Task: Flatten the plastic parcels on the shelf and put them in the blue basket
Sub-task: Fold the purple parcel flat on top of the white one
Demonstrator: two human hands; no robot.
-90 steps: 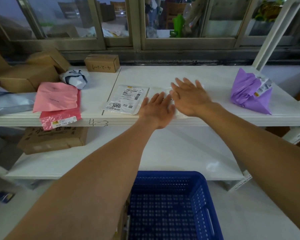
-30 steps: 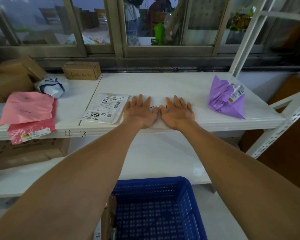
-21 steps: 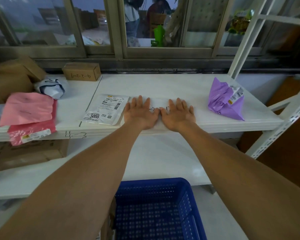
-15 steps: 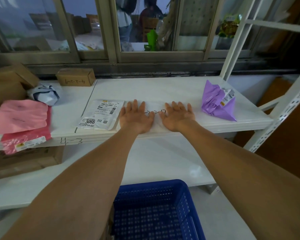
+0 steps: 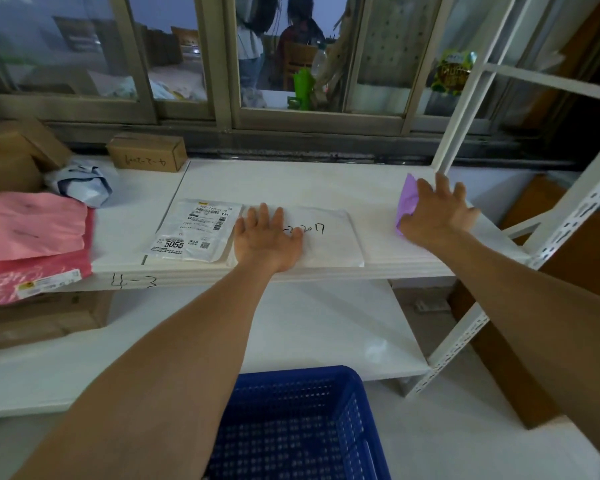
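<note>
A flat white plastic parcel (image 5: 329,240) with handwritten digits lies near the front edge of the white shelf (image 5: 291,181). My left hand (image 5: 267,240) rests palm-down on its left part, fingers apart. My right hand (image 5: 437,213) lies spread over a purple parcel (image 5: 406,199) at the shelf's right end and hides most of it. A flat white parcel with a printed label (image 5: 194,230) sits just left of my left hand. The blue basket (image 5: 298,427) stands on the floor below, between my arms.
Pink parcels (image 5: 32,223) overhang the shelf's left front edge, with a crumpled pale parcel (image 5: 84,183) and cardboard boxes (image 5: 146,152) behind them. A white shelf upright (image 5: 465,84) rises just behind my right hand. A lower shelf (image 5: 309,323) carries another cardboard box (image 5: 39,320).
My right hand has left the white parcel and moved right onto the purple parcel. My left hand stays flat on the white parcel.
</note>
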